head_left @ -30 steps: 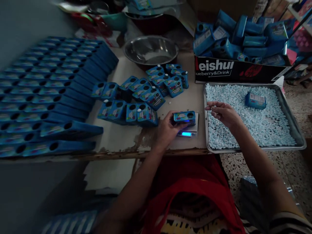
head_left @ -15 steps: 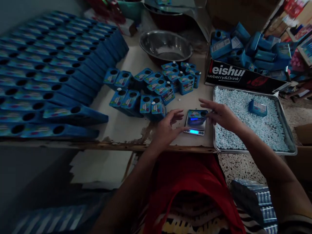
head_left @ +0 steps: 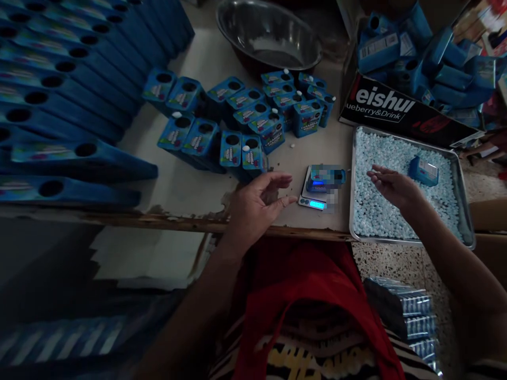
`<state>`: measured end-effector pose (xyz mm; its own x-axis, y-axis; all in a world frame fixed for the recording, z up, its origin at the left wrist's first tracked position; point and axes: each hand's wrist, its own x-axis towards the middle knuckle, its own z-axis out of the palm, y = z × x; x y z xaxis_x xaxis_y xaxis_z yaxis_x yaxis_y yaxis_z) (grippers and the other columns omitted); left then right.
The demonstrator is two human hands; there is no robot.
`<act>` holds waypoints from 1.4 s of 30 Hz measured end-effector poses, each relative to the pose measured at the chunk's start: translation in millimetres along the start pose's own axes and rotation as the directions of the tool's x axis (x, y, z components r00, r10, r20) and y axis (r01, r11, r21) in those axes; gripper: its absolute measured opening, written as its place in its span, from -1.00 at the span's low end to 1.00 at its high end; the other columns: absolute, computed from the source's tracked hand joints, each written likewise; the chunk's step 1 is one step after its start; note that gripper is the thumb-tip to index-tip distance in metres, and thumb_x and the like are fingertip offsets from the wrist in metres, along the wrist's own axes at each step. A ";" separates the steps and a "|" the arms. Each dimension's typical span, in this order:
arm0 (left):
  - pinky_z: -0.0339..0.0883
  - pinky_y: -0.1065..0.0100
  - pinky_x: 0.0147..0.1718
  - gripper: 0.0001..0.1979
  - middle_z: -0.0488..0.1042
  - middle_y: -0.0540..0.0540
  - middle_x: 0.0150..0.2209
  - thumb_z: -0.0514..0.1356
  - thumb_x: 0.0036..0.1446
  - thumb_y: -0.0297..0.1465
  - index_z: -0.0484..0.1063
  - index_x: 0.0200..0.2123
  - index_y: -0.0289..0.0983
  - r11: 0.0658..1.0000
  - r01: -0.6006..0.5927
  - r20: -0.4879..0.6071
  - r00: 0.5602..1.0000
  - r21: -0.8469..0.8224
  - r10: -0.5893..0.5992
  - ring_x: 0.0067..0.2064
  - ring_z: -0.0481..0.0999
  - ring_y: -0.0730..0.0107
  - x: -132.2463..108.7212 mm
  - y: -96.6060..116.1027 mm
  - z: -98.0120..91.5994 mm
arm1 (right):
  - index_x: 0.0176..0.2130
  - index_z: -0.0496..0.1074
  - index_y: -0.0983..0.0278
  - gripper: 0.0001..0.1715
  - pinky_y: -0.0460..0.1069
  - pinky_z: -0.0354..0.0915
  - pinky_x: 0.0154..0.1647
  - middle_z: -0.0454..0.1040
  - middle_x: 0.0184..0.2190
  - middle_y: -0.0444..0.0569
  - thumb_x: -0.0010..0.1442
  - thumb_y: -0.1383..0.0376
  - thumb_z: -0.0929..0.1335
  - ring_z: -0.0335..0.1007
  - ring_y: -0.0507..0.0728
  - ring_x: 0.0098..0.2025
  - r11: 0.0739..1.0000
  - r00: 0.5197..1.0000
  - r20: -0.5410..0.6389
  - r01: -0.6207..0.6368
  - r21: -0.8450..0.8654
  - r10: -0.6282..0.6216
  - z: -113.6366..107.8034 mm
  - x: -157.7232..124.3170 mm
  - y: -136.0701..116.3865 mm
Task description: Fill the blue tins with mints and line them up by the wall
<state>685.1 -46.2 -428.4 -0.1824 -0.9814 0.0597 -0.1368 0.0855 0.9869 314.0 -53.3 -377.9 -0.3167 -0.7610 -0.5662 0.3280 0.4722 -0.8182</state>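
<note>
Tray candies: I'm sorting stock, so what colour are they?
Pale blue candies fill the metal tray; the head view shows them best.

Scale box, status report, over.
Left hand open, beside scale. Right hand over pellet tray. Box on scale, untouched. Nothing blocking.

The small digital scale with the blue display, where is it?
In the head view the small digital scale stands near the table's front edge, between the left hand and the metal tray of pale blue pellets.
</note>
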 end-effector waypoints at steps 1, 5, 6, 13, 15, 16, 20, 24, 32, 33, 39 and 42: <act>0.66 0.03 0.21 -0.46 0.72 -0.21 0.08 0.55 0.14 -0.03 0.64 0.07 -0.20 1.000 0.002 -0.003 1.000 -0.008 -0.002 0.13 0.73 0.02 0.3 -1.0 -0.6 | -0.16 0.57 0.30 -0.73 -0.25 0.53 -0.43 0.64 -0.26 0.03 0.22 0.60 0.43 0.55 -0.03 -0.39 1.000 0.999 0.035 0.007 -0.029 -0.006 5.1 -2.0 -3.3; 0.66 0.08 0.21 -0.52 0.72 -0.18 0.08 0.53 0.17 -0.15 0.64 0.09 -0.20 1.000 -0.012 -0.019 1.000 -0.007 0.012 0.11 0.73 0.07 -2.1 -1.8 -6.7 | -0.14 0.64 0.34 -0.91 -0.22 0.35 -0.59 0.61 -0.44 -0.04 0.32 0.37 0.53 0.41 -0.05 -0.53 0.975 0.976 0.204 0.117 -0.189 -0.078 26.6 -8.4 -19.0; 0.65 0.08 0.21 -0.54 0.72 -0.17 0.08 0.52 0.18 -0.18 0.64 0.09 -0.20 1.000 -0.011 -0.026 1.000 0.006 0.011 0.10 0.73 0.08 -3.5 -1.6 -8.1 | -0.13 0.66 0.33 -0.88 -0.21 0.30 -0.62 0.59 -0.47 -0.07 0.32 0.33 0.55 0.37 -0.06 -0.56 0.960 0.963 0.252 0.155 -0.235 -0.094 32.6 -10.7 -22.2; 0.64 0.06 0.22 -0.58 0.72 -0.15 0.10 0.49 0.23 -0.21 0.63 0.12 -0.16 0.994 -0.043 0.009 0.999 0.097 0.042 0.14 0.71 0.05 -9.1 -2.5 -9.5 | -0.14 0.65 0.26 -0.85 -0.16 0.24 -0.51 0.50 -0.48 -0.16 0.31 0.27 0.60 0.35 -0.06 -0.48 0.797 0.859 0.485 0.404 -0.448 -0.163 81.2 -40.7 -34.1; 0.61 0.05 0.24 -0.57 0.70 -0.15 0.13 0.47 0.28 -0.22 0.60 0.17 -0.15 0.982 -0.098 0.006 0.995 0.159 0.098 0.17 0.69 0.04 -2.3 -1.0 -3.9 | -0.15 0.64 0.24 -0.87 -0.15 0.26 -0.48 0.49 -0.47 -0.17 0.34 0.27 0.58 0.36 -0.05 -0.46 0.793 0.853 0.496 0.411 -0.449 -0.161 90.5 -46.1 -35.7; 0.58 0.03 0.27 -0.54 0.68 -0.16 0.17 0.47 0.29 -0.24 0.57 0.21 -0.14 0.967 -0.145 -0.002 0.989 0.209 0.149 0.21 0.67 0.02 3.3 1.3 1.9 | -0.15 0.64 0.25 -0.87 -0.14 0.27 -0.47 0.51 -0.45 -0.15 0.35 0.25 0.58 0.37 -0.04 -0.46 0.804 0.854 0.495 0.405 -0.435 -0.163 93.1 -46.6 -36.6; 0.39 -0.11 0.41 -0.33 0.55 -0.30 0.33 0.55 0.22 -0.33 0.46 0.33 -0.23 0.790 -0.376 0.158 0.926 0.484 0.344 0.37 0.51 -0.15 32.7 24.9 46.4 | -0.19 0.62 0.25 -0.90 -0.10 0.38 -0.42 0.61 -0.35 -0.05 0.30 0.28 0.55 0.45 0.00 -0.41 0.908 0.881 0.436 0.322 -0.269 -0.183 91.3 -34.1 -44.3; 0.57 0.03 0.11 -0.62 0.63 -0.31 0.12 0.44 0.31 -0.46 0.53 0.16 -0.30 0.612 -0.511 0.468 0.849 0.603 0.247 0.18 0.61 -0.11 47.9 56.8 75.0 | -0.30 0.63 0.24 -0.77 -0.09 0.41 -0.38 0.62 -0.31 -0.04 -0.03 0.46 0.50 0.47 0.03 -0.34 0.951 0.901 0.378 0.278 -0.135 -0.210 89.4 -12.1 -52.5; 0.44 -0.01 0.28 -0.44 0.62 -0.14 0.11 0.48 0.28 -0.27 0.49 0.27 -0.31 0.519 -0.218 -0.029 0.904 0.826 0.426 0.21 0.61 0.00 76.2 114.3 -139.1 | -0.03 0.72 0.15 -0.74 -0.01 0.06 -0.44 0.35 -0.56 -0.16 0.30 0.19 0.49 0.15 0.06 -0.51 0.432 0.609 0.730 0.775 -0.462 -0.310 183.0 -11.9 -14.4; 0.36 -0.05 0.30 -0.40 0.58 -0.09 0.11 0.37 0.36 -0.16 0.45 0.32 -0.38 0.491 -0.137 -0.056 0.932 0.860 0.358 0.25 0.59 0.01 89.0 117.4 -171.3 | 0.04 0.72 0.12 -0.69 0.01 0.10 -0.40 0.44 -0.52 -0.13 0.33 0.23 0.47 0.25 0.10 -0.48 0.229 0.561 0.772 0.827 -0.513 -0.298 198.7 -10.9 -8.8; 0.44 0.14 0.28 -0.36 0.64 -0.01 0.02 0.50 0.08 -0.35 0.53 0.22 -0.40 0.578 -0.015 -0.081 0.987 0.816 0.139 0.04 0.57 0.31 145.2 78.1 -261.6 | 0.26 0.63 0.11 -0.55 0.05 0.30 -0.19 0.76 0.03 0.07 0.46 0.34 0.40 0.68 0.30 -0.01 -0.515 0.494 0.869 0.745 -0.424 0.000 250.8 13.3 -2.7; 0.53 0.28 0.05 -0.36 0.63 0.09 -0.18 0.57 0.03 -0.18 0.59 0.14 -0.30 0.665 -0.018 0.033 0.999 0.747 -0.011 -0.16 0.50 0.38 144.8 39.4 -272.5 | 0.12 0.68 0.14 -0.72 0.03 0.30 -0.17 0.75 0.09 0.05 0.49 0.29 0.43 0.67 0.29 0.11 -0.546 0.448 0.891 0.765 -0.341 0.073 251.5 24.8 -7.4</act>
<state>918.6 -231.7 -340.1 -0.2132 -0.9760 0.0441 -0.8148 0.2025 0.5432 527.6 -187.6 -360.7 0.6748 -0.7031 -0.2244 -0.7246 -0.6889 -0.0204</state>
